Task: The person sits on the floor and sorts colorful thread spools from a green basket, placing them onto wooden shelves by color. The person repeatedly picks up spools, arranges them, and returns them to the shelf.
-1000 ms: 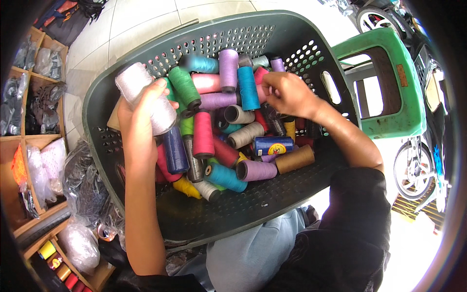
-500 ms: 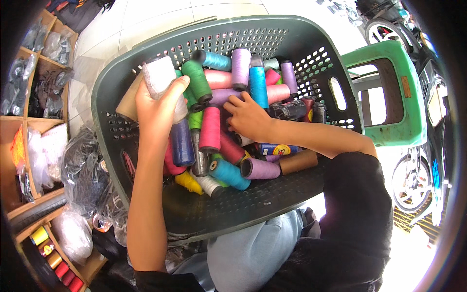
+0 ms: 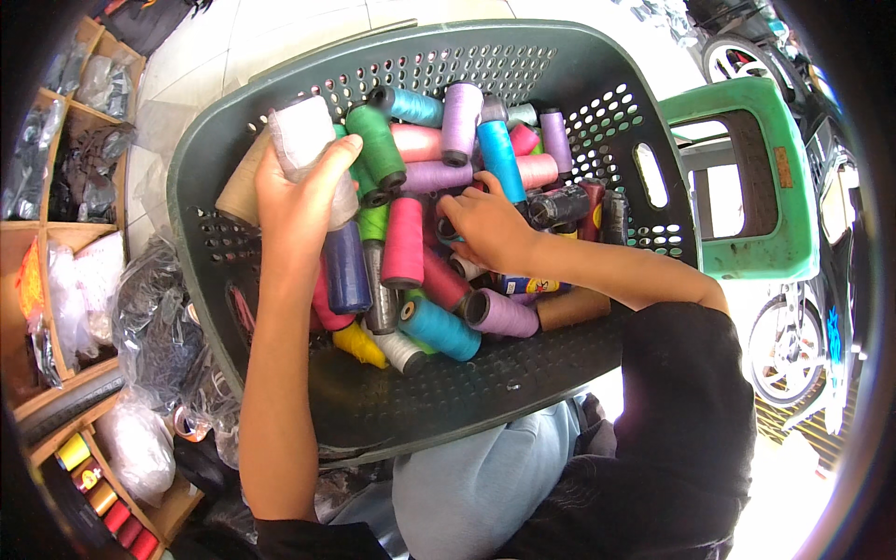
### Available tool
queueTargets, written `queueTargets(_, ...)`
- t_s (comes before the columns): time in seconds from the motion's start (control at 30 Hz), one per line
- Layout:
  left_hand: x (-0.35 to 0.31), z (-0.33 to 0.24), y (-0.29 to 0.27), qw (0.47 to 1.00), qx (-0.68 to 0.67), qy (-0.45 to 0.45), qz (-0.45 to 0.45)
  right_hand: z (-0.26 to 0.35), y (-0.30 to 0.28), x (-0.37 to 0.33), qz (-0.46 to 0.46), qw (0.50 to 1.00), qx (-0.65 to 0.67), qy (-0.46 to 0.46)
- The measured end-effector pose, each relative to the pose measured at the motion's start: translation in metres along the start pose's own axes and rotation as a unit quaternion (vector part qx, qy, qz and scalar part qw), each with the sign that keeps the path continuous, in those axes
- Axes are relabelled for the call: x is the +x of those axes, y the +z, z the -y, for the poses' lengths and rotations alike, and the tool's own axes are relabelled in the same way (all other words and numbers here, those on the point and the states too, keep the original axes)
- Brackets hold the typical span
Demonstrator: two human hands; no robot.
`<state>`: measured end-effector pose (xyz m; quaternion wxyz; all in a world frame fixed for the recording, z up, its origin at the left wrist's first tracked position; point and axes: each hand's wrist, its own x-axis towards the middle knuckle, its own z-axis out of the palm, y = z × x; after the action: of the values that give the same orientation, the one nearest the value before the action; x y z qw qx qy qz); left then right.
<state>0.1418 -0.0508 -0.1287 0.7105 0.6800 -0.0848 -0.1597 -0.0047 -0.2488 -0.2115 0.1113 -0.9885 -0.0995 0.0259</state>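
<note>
Spools [image 3: 403,245] under right hand [image 3: 487,224], its curled grip unclear, left hand [image 3: 301,201] clasping white spool [image 3: 304,131]

Bright light floods the pale tiled floor [image 3: 280,42]; compartmented wooden shelving [image 3: 84,233] stands left, a green stool [image 3: 795,219] right.

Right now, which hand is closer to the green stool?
Right. The right hand is among the thread spools in the basket, to the left of the green stool. The left hand is farther left, holding a white spool.
</note>
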Motion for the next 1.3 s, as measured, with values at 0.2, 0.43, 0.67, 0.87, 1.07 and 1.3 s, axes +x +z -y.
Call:
queueTargets(0.2,-0.002,-0.007,0.001,1.0,-0.009,-0.024,0.005,-0.001,-0.002,-0.003,-0.025,1.0,0.016,0.0)
queueTargets(0.43,0.004,0.005,-0.001,1.0,-0.02,0.018,0.01,-0.002,-0.002,-0.005,-0.062,0.998,0.009,-0.007)
queueTargets(0.67,0.005,0.009,0.0,0.999,-0.011,0.011,0.047,-0.014,-0.04,-0.02,-0.086,0.994,0.058,-0.042)
queueTargets(0.87,-0.003,0.014,0.005,0.99,0.091,0.056,0.092,-0.03,-0.051,-0.028,-0.073,0.996,0.05,-0.001)
queueTargets(1.07,-0.009,0.013,0.009,0.94,0.292,0.118,0.131,-0.043,-0.048,-0.012,-0.052,0.996,0.056,-0.05)
queueTargets(1.3,-0.012,-0.002,0.002,0.875,0.427,0.177,0.146,-0.052,-0.038,-0.012,-0.004,0.994,0.103,-0.038)
